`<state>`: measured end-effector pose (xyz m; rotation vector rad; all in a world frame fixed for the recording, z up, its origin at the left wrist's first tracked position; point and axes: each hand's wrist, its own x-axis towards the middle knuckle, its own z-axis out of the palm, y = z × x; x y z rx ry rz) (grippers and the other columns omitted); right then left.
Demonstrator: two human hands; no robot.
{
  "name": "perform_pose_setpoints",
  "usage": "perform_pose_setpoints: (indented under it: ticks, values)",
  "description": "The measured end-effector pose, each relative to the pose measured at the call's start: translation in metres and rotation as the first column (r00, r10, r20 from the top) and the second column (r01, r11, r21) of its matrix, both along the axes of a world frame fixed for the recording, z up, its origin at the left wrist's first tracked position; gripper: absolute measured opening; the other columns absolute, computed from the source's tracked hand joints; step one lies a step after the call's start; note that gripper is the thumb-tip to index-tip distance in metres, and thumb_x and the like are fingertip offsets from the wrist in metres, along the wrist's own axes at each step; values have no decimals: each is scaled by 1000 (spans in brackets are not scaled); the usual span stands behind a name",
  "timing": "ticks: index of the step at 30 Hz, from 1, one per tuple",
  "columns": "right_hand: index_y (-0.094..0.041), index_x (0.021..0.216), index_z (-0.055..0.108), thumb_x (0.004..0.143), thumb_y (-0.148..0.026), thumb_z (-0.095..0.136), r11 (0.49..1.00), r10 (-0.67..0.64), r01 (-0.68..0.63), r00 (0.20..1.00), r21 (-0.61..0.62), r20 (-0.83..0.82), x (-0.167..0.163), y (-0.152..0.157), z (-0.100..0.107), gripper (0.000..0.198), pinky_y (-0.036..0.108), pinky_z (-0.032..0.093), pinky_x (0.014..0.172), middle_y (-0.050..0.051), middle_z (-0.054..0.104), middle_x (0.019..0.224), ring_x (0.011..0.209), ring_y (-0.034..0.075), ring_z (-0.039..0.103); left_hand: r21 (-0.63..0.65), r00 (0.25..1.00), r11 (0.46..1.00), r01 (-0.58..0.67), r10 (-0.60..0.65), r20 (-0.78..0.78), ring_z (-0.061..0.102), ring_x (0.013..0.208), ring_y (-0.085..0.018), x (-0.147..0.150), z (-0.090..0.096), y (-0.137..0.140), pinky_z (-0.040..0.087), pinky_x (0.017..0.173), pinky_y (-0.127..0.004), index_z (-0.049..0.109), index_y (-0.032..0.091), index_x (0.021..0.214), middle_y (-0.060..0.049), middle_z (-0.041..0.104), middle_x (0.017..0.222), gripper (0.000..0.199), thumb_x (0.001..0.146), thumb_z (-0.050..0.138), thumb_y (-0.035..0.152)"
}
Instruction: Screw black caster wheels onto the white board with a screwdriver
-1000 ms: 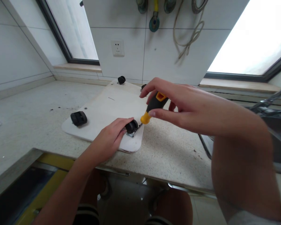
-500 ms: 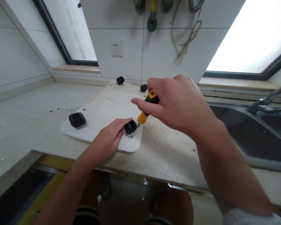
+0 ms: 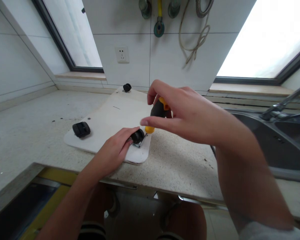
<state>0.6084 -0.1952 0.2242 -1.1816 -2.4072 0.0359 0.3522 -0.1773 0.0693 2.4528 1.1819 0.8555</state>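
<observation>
A white board (image 3: pixel 107 116) with rounded corners lies on the countertop, casters facing up. My left hand (image 3: pixel 116 145) grips the black caster (image 3: pixel 137 136) at the board's near right corner, fingers against its wheel. In my right hand (image 3: pixel 175 106) is a screwdriver (image 3: pixel 157 111) with a black and yellow handle. It tilts, and its shaft runs down beside the wheel to the caster's metal plate (image 3: pixel 137 145); the tip's exact seat is too small to make out. Other black casters stand at the near left (image 3: pixel 81 129) and far left (image 3: pixel 127 87) corners. My right hand covers the far right corner.
A steel sink (image 3: pixel 255 136) with a faucet (image 3: pixel 277 108) lies to the right. Behind the board, the tiled wall carries a power socket (image 3: pixel 122 54), pipe fittings and a looped cord (image 3: pixel 196 50). An open yellow drawer (image 3: pixel 57 176) sits below the counter's left front edge.
My right hand has turned around the screwdriver handle and its wrist has shifted, now covering the far right caster. My left hand keeps its hold. The view has shifted slightly.
</observation>
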Motion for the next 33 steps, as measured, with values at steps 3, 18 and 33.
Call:
perform_pose_setpoints:
  ticks: [3, 18, 33]
  values:
    - [-24, 119, 66, 99, -50, 76, 993, 100, -100, 995, -62, -13, 7, 1, 4, 33, 33, 37, 78, 2, 74, 100, 84, 18, 60, 0, 1000, 1000, 5, -5, 4, 68, 135, -27, -1, 0, 0, 54, 122, -48, 59, 23, 156, -10, 70, 149, 44, 113, 47, 20]
    - [-22, 97, 69, 110, -59, 54, 988, -137, 136, 991, 72, 7, -11, 3, -3, 42, 37, 36, 78, 6, 67, 82, 80, 22, 58, -7, 1000, 1000, 15, -15, -1, 68, 137, -27, 0, 0, 0, 54, 123, -49, 57, 22, 157, -12, 69, 151, 45, 114, 46, 19]
    - [-22, 92, 64, 102, -72, 62, 990, -124, 122, 992, 69, 19, -11, -1, -1, 51, 36, 32, 78, 2, 65, 79, 74, 19, 54, 3, 1000, 1000, -5, 5, -2, 70, 131, -27, 0, 0, -1, 55, 120, -48, 59, 24, 154, -10, 71, 144, 43, 112, 48, 17]
